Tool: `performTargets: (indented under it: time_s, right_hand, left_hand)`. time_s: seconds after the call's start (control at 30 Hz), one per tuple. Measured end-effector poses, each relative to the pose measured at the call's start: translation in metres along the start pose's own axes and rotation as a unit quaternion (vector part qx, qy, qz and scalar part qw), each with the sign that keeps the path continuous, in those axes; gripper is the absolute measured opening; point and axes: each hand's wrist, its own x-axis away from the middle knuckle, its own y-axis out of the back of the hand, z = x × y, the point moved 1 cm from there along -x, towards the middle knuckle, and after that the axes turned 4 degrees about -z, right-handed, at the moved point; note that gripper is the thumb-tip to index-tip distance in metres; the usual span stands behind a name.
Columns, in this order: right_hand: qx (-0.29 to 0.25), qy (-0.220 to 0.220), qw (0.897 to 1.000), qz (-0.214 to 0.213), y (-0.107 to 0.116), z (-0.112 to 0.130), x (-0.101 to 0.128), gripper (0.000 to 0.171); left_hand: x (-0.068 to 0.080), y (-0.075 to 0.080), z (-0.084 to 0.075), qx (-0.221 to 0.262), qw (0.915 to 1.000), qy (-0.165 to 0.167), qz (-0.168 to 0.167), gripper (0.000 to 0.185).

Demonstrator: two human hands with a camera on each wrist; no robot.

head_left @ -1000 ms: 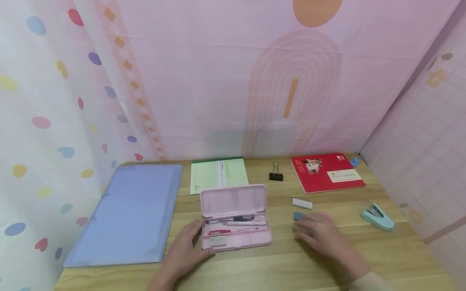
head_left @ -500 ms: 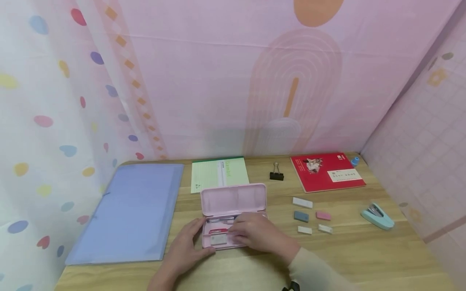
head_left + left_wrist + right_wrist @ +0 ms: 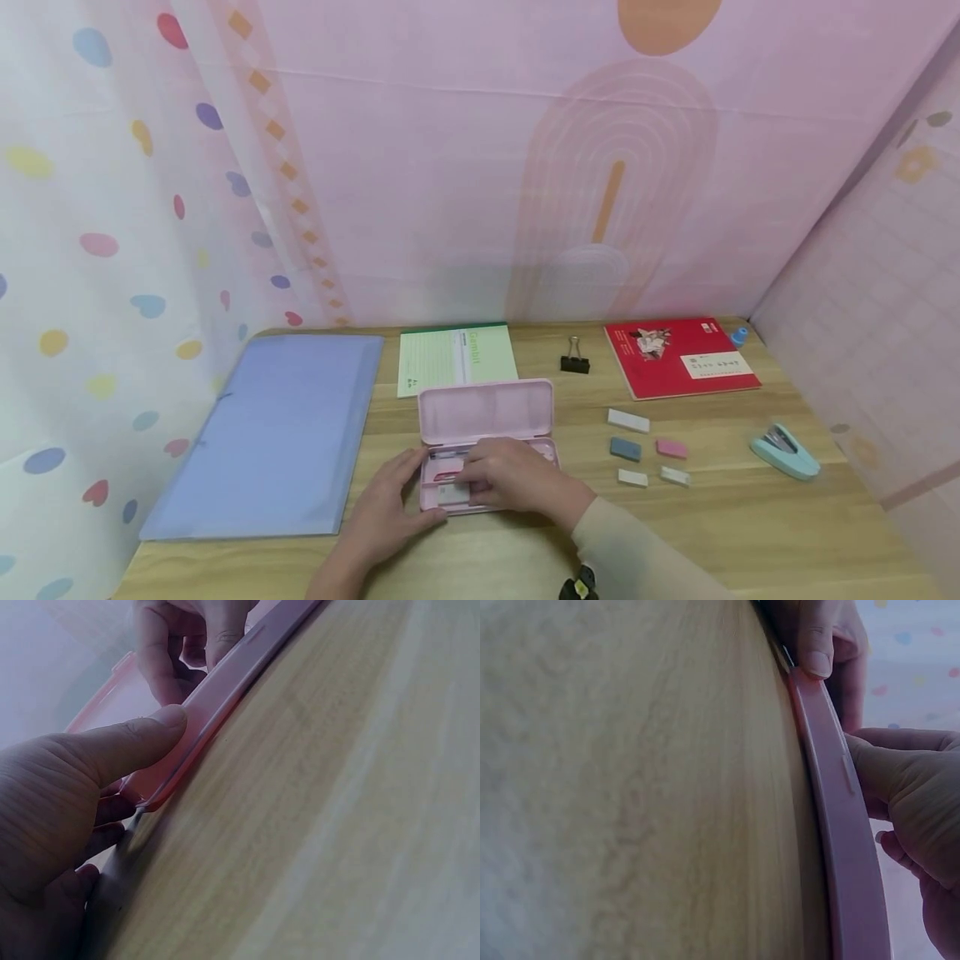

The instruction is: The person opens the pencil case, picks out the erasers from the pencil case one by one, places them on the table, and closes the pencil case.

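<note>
An open pink pencil case (image 3: 486,411) stands mid-table with its lid up. My left hand (image 3: 392,502) grips its front left corner. In the left wrist view the thumb of the left hand (image 3: 139,742) presses on the case rim (image 3: 225,697). My right hand (image 3: 483,481) reaches into the tray with curled fingers and covers most of the contents. A pale eraser (image 3: 452,494) shows under it. The right wrist view shows the right hand (image 3: 911,799) just inside the pink rim (image 3: 840,825). Whether it holds anything is hidden.
Several small erasers (image 3: 625,449) lie right of the case, with a mint stapler (image 3: 784,439) beyond. At the back are a green notebook (image 3: 456,358), a black binder clip (image 3: 574,360) and a red book (image 3: 681,356). A blue folder (image 3: 270,433) fills the left side.
My right hand left the erasers on the right and moved left into the case tray. It now sits slightly further left. The left hand stayed on the case corner.
</note>
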Motion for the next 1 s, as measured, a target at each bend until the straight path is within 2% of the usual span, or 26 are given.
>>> performTargets:
  time_s: [0.3, 0.6, 1.0]
  right_hand:
    - [-0.006, 0.004, 1.000, -0.002, -0.0005, 0.0000, 0.0001, 0.026]
    - [-0.017, 0.003, 0.999, -0.045, -0.0058, -0.0011, 0.0057, 0.017]
    - [-0.009, -0.030, 0.997, -0.070, -0.0060, 0.0029, 0.0046, 0.016]
  left_hand:
    - [-0.0001, 0.0007, -0.0017, 0.000, 1.0000, -0.002, -0.002, 0.096]
    - [0.0000, -0.0005, 0.0004, -0.003, 1.0000, -0.004, -0.004, 0.098]
    - [-0.0005, -0.0007, 0.0012, -0.001, 1.0000, 0.000, -0.001, 0.099]
